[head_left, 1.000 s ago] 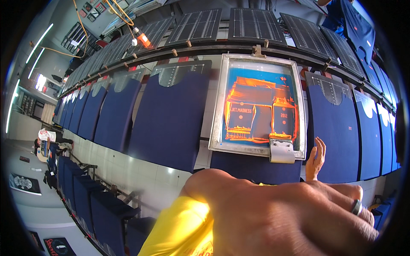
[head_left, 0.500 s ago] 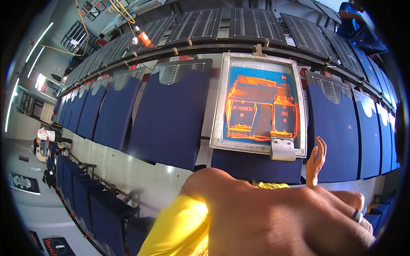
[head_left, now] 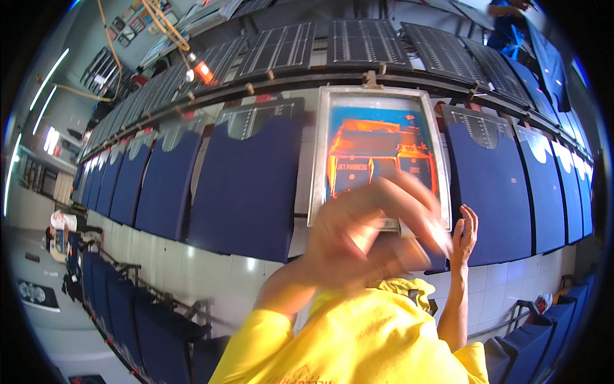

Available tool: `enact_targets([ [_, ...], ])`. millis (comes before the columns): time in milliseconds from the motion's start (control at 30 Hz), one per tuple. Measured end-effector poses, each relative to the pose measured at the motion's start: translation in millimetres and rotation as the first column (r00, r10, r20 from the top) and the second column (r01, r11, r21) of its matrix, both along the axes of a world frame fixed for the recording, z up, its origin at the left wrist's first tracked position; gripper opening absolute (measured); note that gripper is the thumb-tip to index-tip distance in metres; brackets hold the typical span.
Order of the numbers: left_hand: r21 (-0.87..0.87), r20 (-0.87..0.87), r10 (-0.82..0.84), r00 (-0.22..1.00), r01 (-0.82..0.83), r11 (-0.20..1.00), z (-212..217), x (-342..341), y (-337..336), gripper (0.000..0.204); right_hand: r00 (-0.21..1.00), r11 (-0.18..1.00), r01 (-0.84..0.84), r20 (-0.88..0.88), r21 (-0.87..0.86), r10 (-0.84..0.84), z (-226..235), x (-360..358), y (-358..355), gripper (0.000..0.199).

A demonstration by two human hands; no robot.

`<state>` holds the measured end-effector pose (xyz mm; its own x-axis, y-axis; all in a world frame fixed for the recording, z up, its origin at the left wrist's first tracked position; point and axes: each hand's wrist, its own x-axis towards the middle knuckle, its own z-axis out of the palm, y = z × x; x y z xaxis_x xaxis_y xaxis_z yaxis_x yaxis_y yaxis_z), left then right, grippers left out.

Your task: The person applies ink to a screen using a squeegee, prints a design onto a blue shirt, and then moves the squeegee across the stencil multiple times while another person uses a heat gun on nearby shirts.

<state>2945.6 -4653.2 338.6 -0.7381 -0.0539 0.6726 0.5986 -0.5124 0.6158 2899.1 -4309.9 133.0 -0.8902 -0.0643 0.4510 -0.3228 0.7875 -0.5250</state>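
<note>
A silver-framed printing screen lies over the row of boards in the middle, with orange ink smeared across its blue mesh. My left hand passes above the screen's near edge, bent at the fingers and smeared by motion; whether it holds anything does not show. That hand hides the near part of the screen, and the squeegee there is mostly covered. Beside the screen's near right corner is my right hand, fingers stretched out and holding nothing, above the navy cloth on the board to the right.
More boards dressed in navy cloth run to both sides. Bare dark boards stand behind the rail. An orange tool hangs from a cable at upper left. One person works at far right, another at far left.
My left hand has dropped from close in front of the camera to over the screen's near edge, covering the squeegee. My right hand stays beside the frame. The view has shifted slightly.
</note>
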Motion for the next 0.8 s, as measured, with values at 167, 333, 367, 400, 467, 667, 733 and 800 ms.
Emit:
enact_targets([
  [167, 0.168, 0.624, -0.088, 0.777, -0.023, 0.986, -110.9, -3.1, -40.6, 0.041, 0.998, 1.0, -0.004, 0.062, -0.029, 0.006, -3.5, 5.3, 1.1, 0.03],
  [333, 0.318, 0.754, -0.186, 0.63, -0.103, 0.942, -171.5, 7.4, -58.1, 0.043, 0.989, 1.0, 0.03, 0.146, 0.002, -0.03, -6.0, 2.7, 7.4, 0.031],
  [367, 0.305, 0.769, -0.171, 0.616, -0.118, 0.945, -178.5, 10.4, -60.4, 0.044, 0.988, 0.999, 0.039, 0.15, 0.007, -0.04, -8.5, 1.4, 8.2, 0.031],
  [400, 0.291, 0.784, -0.156, 0.601, -0.133, 0.947, -185.3, 12.4, -62.2, 0.044, 0.987, 0.999, 0.043, 0.152, 0.01, -0.044, -9.6, -1.2, 9.0, 0.031],
  [467, 0.226, 0.801, -0.079, 0.593, -0.177, 0.958, -201.1, 14.6, -67.1, 0.04, 0.986, 0.999, 0.048, 0.159, 0.015, -0.05, -12.9, -8.2, 9.1, 0.03],
  [667, -0.428, 0.724, 0.585, 0.364, -0.427, 0.796, -278.0, 8.1, -88.6, 0.023, 0.961, 0.989, 0.15, 0.238, -0.017, -0.141, -37.4, -42.9, 5.3, 0.03],
  [733, -0.535, 0.631, 0.692, 0.351, -0.448, 0.716, -300.8, 5.5, -91.2, 0.023, 0.949, 0.986, 0.164, 0.278, -0.034, -0.148, -43.1, -56.1, 3.8, 0.029],
  [800, -0.599, 0.559, 0.759, 0.335, -0.47, 0.649, -317.4, -1.3, -92.3, 0.023, 0.965, 0.986, 0.168, 0.199, 0.022, -0.169, -56.4, -68.7, 5.1, 0.027],
])
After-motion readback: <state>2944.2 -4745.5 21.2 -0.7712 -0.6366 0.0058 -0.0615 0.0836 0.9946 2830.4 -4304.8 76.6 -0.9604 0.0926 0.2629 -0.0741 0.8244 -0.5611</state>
